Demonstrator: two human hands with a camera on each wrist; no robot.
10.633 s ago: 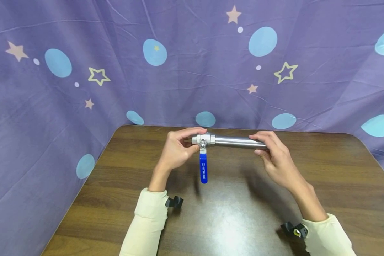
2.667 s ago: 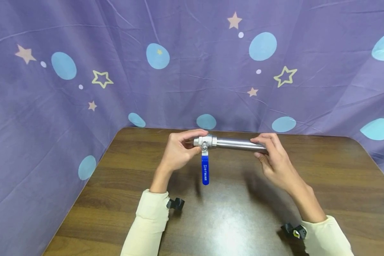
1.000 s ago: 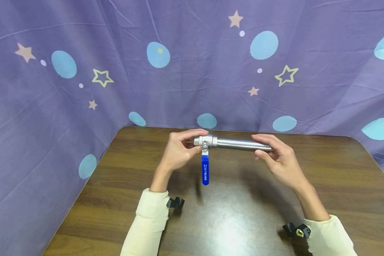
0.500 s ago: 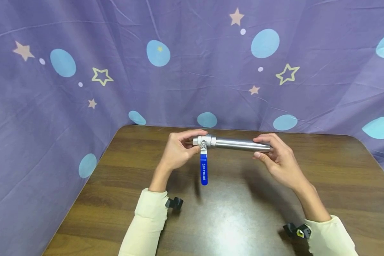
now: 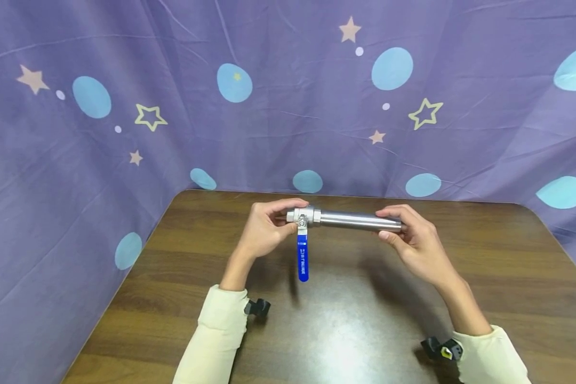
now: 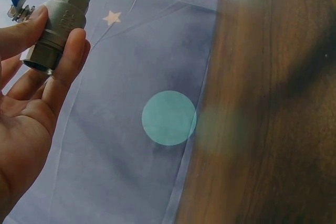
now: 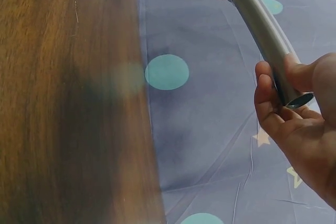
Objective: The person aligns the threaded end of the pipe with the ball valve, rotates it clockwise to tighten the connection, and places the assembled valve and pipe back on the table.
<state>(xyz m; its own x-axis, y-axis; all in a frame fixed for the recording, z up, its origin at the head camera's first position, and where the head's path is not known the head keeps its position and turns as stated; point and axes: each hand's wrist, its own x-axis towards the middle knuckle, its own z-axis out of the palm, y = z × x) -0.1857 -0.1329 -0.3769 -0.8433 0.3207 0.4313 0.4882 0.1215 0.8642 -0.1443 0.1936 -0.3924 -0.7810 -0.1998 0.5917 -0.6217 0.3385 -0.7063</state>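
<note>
My left hand (image 5: 264, 229) grips a silver ball valve (image 5: 309, 215) by its body, thumb on the near side and fingers over the top. The valve's blue lever handle (image 5: 303, 258) points toward me, crosswise to the pipe. A shiny steel pipe (image 5: 348, 220) runs from the valve's right end, its joint end inside the hex collar. My right hand (image 5: 420, 245) pinches the pipe near its free end between thumb and fingers. In the right wrist view the open mouth of the pipe (image 7: 268, 35) shows by the palm. The left wrist view shows the valve's (image 6: 62, 22) open hex end.
Beneath the hands lies a brown wooden table (image 5: 182, 320), with shadows and a bright glare patch on it. A purple curtain (image 5: 278, 106) with stars and blue dots hangs behind and to the left. Each wrist bears a small black camera mount (image 5: 257, 308).
Both hands keep hold of the valve and pipe, which sit slightly lower in the view. The right hand's fingers have shifted a little along and around the pipe's end. The lever still points toward me.
</note>
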